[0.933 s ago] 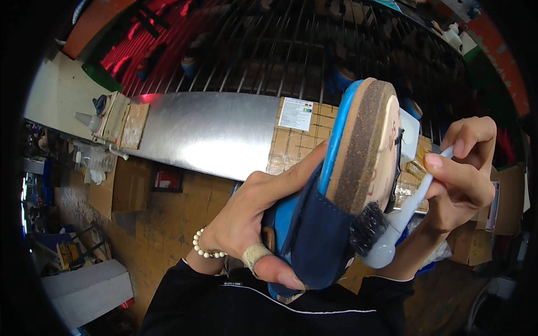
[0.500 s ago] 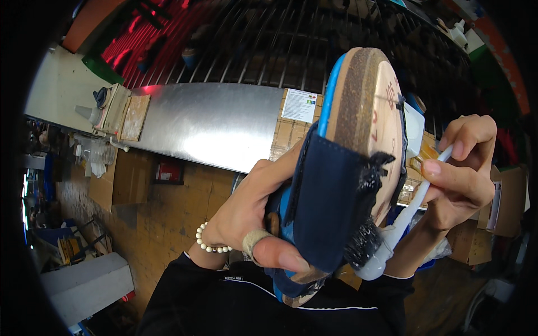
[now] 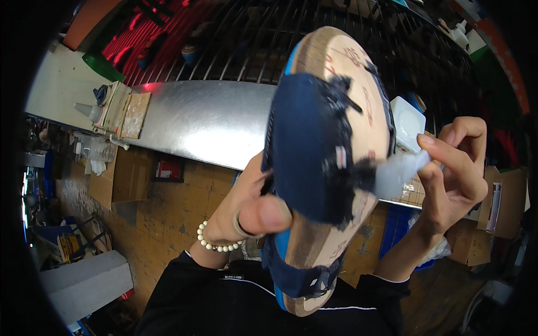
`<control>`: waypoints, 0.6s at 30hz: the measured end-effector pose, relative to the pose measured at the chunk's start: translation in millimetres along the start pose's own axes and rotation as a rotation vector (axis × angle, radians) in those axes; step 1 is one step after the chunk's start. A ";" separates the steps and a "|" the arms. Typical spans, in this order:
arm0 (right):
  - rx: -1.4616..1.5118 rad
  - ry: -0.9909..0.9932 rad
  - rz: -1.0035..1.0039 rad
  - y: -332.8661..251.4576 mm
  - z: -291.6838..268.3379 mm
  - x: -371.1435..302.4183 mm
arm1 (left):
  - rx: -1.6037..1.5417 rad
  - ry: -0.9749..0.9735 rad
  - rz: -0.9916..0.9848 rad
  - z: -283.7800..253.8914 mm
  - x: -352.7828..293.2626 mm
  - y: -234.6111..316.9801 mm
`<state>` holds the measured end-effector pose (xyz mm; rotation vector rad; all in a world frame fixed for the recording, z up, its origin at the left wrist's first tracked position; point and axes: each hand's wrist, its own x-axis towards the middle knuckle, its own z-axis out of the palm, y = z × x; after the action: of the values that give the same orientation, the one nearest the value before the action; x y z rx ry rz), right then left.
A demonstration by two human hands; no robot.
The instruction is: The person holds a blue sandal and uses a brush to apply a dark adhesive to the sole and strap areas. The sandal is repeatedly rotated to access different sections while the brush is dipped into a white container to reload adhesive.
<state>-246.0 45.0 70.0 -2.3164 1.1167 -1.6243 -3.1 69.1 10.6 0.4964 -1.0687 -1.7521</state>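
My left hand [image 3: 255,210], with a band round the thumb and a beaded bracelet at the wrist, grips a sandal [image 3: 350,67] on a blue last. The sandal stands tilted with its pale underside toward the right. A wide navy strap [image 3: 305,148] wraps its side, its ragged black edge folded onto the underside; a narrower strap [image 3: 300,280] sits lower. Between the thumb and fingers of my right hand [image 3: 454,179] is a brush [image 3: 398,172] with a whitish handle and dark bristles. Motion blurs the brush, whose bristles meet the folded edge of the wide strap.
A metal counter [image 3: 207,120] lies beyond my hands, with a rack of bars [image 3: 241,59] behind it. The white container [image 3: 408,120] stands right of the sandal. Below are a blue crate [image 3: 395,224] and a cardboard box [image 3: 131,176]; another box [image 3: 504,207] is at right.
The sandal has risen and turned, showing more of its underside. The brush has moved up from the strap's lower end to its middle and now lies more level.
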 end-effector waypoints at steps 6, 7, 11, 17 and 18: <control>0.071 0.004 0.043 -12.8 7.9 -15.9 | -0.734 -0.021 -0.076 0.2 7.8 -15.1; 0.054 0.016 0.044 -16.1 9.7 -15.0 | -0.624 -0.043 -0.052 -1.9 8.0 -10.1; -0.073 0.011 0.001 -23.4 8.4 -6.3 | -0.190 -0.126 0.017 -9.4 14.4 12.4; -0.210 -0.039 -0.095 -29.4 -0.2 4.6 | 0.029 -0.078 0.071 -2.7 5.5 20.5; -0.220 -0.048 -0.105 -29.8 -0.9 6.6 | 0.038 -0.070 0.075 -1.8 5.6 20.5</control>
<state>-230.6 62.8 89.4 -2.5763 1.2404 -1.5395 6.7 60.8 27.5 0.4150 -1.1572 -1.6967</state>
